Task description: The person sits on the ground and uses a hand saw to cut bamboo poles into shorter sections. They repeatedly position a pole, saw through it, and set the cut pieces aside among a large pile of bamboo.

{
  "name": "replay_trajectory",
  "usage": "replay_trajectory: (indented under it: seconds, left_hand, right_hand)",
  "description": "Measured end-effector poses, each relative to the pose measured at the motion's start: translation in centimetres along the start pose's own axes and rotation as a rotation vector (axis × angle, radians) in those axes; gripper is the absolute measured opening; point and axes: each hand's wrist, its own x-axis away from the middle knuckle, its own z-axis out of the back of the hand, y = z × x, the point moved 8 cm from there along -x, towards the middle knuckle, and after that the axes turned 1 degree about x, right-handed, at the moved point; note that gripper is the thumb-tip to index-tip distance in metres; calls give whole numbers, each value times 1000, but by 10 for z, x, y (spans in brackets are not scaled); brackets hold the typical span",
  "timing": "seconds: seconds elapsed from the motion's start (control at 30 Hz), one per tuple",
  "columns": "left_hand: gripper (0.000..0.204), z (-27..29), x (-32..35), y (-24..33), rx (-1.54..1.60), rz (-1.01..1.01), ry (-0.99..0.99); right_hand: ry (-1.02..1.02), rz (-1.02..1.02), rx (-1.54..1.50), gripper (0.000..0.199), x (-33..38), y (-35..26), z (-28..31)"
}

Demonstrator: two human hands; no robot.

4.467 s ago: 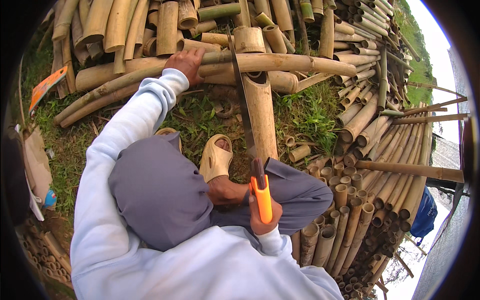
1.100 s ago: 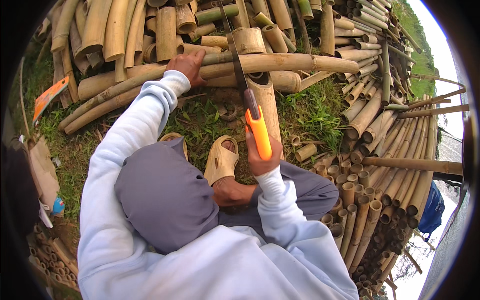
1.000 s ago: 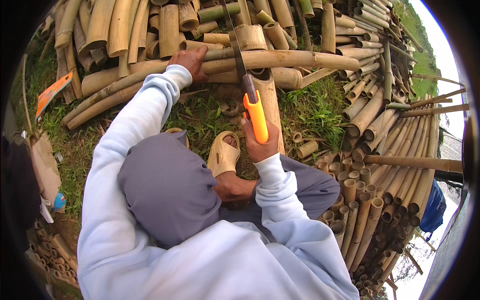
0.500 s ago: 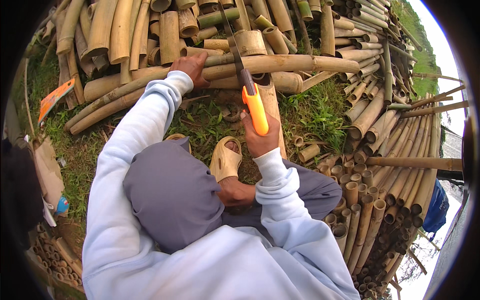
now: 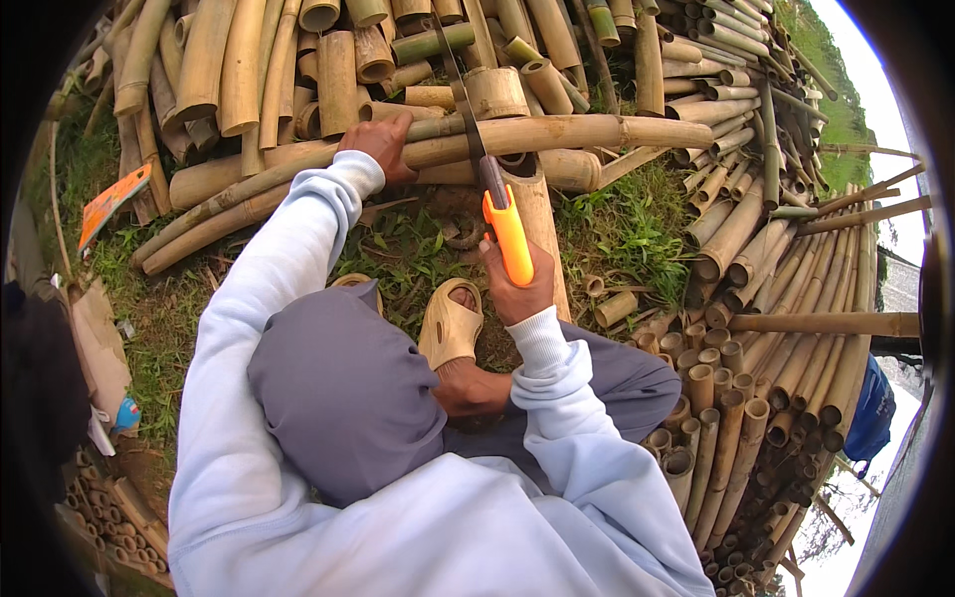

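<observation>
a person sits on the grass (image 5: 408, 254) amid stacked bamboo, sawing a long bamboo pole (image 5: 557, 131) that lies crosswise at about twelve o'clock from the knees. the left hand (image 5: 381, 146) is clamped over the pole toward its eleven o'clock end, pinning it against the cut poles beneath. the right hand (image 5: 517, 289) is clenched around the orange handle of a hand saw (image 5: 487, 179), whose dark blade runs up and away toward twelve o'clock and crosses the pole just beside the left hand. the blade appears to sit in the pole itself, though the depth of the cut cannot be made out. a thicker bamboo section (image 5: 537, 214) runs under the saw toward the person, seemingly serving as a rest. a foot in a tan sandal (image 5: 450, 323) is planted at six o'clock from the saw handle. more cut bamboo tubes (image 5: 736, 398) are heaped from two to five o'clock, and a flat orange object (image 5: 111, 202) lies in the grass at nine o'clock.

judging by the grip and the blade's place, the step in hand is the crosscut through the pole, mid-stroke. the next move would call for even strokes in line with the kerf, the left hand holding the pole firm and well clear of the teeth.
</observation>
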Motion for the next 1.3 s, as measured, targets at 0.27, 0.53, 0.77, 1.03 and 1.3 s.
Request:
replay_trajectory:
  seconds: [0.27,0.53,0.77,1.03,1.3]
  left_hand:
    - [73,-3,7,-21,21,68,-21]
    - [63,0,3,-5,-13,27,-35]
    - [71,-2,9,-18,0,61,33]
    - [72,-5,-2,-9,-16,14,14]
    - [72,-3,12,-13,-24,72,20]
  right_hand:
    - [-9,-24,244,28,185,-11,73]
    - [49,-21,-34,15,29,5,-1]
    - [8,-16,197,25,170,-18,68]
    - [2,-25,-56,13,28,11,2]
    - [-28,-66,215,26,177,-4,75]
